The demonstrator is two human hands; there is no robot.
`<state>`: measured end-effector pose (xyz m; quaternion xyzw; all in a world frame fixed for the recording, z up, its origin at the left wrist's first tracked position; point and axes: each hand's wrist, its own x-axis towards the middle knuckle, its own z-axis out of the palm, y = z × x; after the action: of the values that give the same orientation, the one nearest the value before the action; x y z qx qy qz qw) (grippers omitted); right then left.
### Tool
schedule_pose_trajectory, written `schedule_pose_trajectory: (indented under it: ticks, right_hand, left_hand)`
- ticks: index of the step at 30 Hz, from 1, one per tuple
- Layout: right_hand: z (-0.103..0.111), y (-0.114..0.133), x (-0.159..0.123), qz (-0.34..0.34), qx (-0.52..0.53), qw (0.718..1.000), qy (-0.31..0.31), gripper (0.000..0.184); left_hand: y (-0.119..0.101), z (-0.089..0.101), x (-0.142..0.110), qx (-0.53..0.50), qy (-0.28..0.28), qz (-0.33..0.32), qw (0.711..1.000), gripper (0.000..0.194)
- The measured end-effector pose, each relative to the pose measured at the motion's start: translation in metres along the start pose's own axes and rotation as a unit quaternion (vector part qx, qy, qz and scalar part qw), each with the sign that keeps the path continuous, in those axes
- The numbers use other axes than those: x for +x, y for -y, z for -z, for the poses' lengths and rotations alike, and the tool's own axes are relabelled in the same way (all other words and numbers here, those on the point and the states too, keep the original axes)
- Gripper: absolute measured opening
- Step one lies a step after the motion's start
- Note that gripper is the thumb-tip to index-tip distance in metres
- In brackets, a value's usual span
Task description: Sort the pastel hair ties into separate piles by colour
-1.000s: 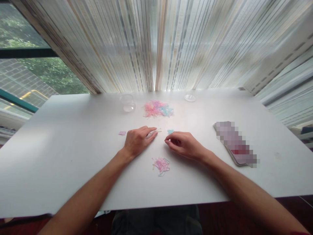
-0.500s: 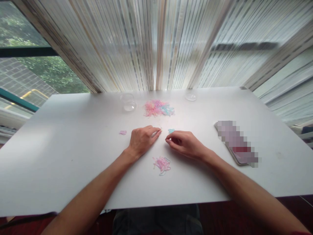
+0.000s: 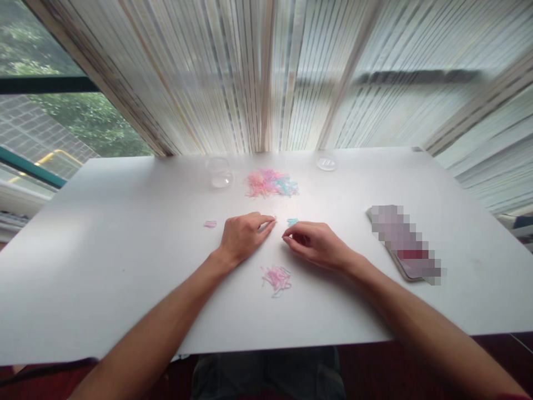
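Note:
My left hand (image 3: 245,236) rests on the white table, its thumb and forefinger pinched together. A tiny pale speck shows at those fingertips, too small to name. Just to the right, my right hand (image 3: 314,241) is also closed in a pinch, and whatever it may hold is hidden. A little bunch of turquoise rubber bands (image 3: 292,221) lies right beyond the right hand's knuckles. Lilac rubber bands (image 3: 210,224) form a small group left of my left hand. Between my forearms is a loose heap of mostly pink rubber bands (image 3: 277,279).
A larger pile of pink, lilac and turquoise rubber bands (image 3: 266,183) lies farther back. Left of it stands a clear round container (image 3: 220,179); a clear lid-like disc (image 3: 326,163) is at the back right. A phone (image 3: 406,244), partly pixelated, lies right of my right hand.
The view has shifted very slightly. Both hands keep the same pinched poses in the same places, and the rubber bands lie as before.

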<state>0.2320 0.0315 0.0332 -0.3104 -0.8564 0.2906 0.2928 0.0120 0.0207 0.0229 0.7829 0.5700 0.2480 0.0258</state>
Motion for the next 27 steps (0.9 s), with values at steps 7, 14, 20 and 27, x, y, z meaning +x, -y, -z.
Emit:
schedule_pose_trajectory:
  ticks: [7, 14, 20, 27]
  right_hand:
    - [0.001, 0.001, 0.0, -0.001, -0.002, 1.0, 0.001, 0.011]
    - [0.0, 0.0, 0.0, -0.004, -0.003, 1.0, 0.007, 0.012]
    - [0.001, 0.0, 0.0, -0.011, -0.007, 1.0, 0.012, 0.012]
    - [0.001, -0.001, -0.001, -0.013, -0.002, 1.0, 0.01, 0.012]
  left_hand:
    - [-0.001, 0.0, 0.001, 0.007, 0.001, 0.011, 1.0, 0.02]
    - [-0.001, 0.001, -0.001, 0.039, -0.005, -0.009, 0.999, 0.018]
    - [-0.002, 0.0, -0.001, 0.024, -0.007, -0.016, 1.0, 0.019]
    - [0.011, 0.018, 0.0, -0.054, 0.015, -0.031, 0.998, 0.024]
